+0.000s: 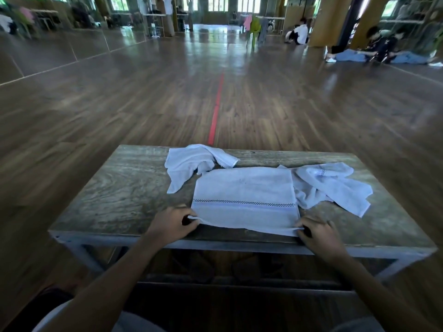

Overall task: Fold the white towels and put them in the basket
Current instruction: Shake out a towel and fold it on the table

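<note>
A white towel (244, 192) with a dark checked stripe lies flat on the wooden table (115, 192), its near edge at the table's front. My left hand (171, 224) pinches the towel's near left corner. My right hand (320, 236) pinches the near right corner. A crumpled white towel (191, 164) lies at the back of the table, left of centre. Another crumpled white towel (333, 188) lies to the right, touching the flat one. No basket is in view.
The table has a metal frame and stands on a wooden floor with a red tape line (215, 113) running away from it. People (378, 47) sit on the floor far off at the right. A mirrored wall runs along the left.
</note>
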Demonstrator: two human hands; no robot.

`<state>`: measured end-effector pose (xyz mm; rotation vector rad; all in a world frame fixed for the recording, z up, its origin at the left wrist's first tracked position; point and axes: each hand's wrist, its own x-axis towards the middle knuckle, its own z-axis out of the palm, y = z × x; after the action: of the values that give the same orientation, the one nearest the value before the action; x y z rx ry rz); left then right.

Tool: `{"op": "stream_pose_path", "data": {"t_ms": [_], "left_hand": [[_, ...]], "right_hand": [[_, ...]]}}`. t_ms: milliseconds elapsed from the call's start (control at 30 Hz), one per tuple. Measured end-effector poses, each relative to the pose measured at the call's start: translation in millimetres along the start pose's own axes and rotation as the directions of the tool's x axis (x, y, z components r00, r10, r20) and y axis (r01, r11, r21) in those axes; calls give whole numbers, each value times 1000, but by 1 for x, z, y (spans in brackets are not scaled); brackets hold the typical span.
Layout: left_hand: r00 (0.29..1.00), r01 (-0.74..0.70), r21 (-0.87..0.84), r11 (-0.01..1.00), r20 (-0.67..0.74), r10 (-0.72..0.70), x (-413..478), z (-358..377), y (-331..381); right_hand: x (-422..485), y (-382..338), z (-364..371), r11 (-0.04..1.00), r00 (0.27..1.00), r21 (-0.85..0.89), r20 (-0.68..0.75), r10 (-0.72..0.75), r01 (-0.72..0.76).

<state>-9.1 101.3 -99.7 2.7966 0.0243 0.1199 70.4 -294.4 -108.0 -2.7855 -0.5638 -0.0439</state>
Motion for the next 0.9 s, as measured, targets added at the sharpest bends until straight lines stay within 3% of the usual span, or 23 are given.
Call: {"op": "stream_pose_path", "data": {"t_ms": [133,333,433,500,600,733,900], "left_hand": [[997,-56,14,998,-58,57,-5,7,0],[989,-141,33,990,53,139,-16,4,-3],[988,-141,47,989,66,138,-16,-2,0],[994,-111,54,992,-1,111,-9,-6,3],[990,-54,23,998,-126,56,4,-14,8],[958,-110,7,994,-266,108,7,-13,5],[926,-239,136,961,-267,268,-18,12,-8]], "right_hand": [[-6,-2,0,1000,1000,19,-15,10,-9],[-19,1,-4,999,999,9,-12,-44,44],[-11,0,-16,999,998,45,62,-15,12],[4,-1,-26,996,999,93,36,6,-9],[23,-6,-40,987,993,158,-112,23,-5],[21,-7,-39,998,972,39,-234,-33,43],[-14,9,-5,982,977,-114,-131,-167,153]]}}
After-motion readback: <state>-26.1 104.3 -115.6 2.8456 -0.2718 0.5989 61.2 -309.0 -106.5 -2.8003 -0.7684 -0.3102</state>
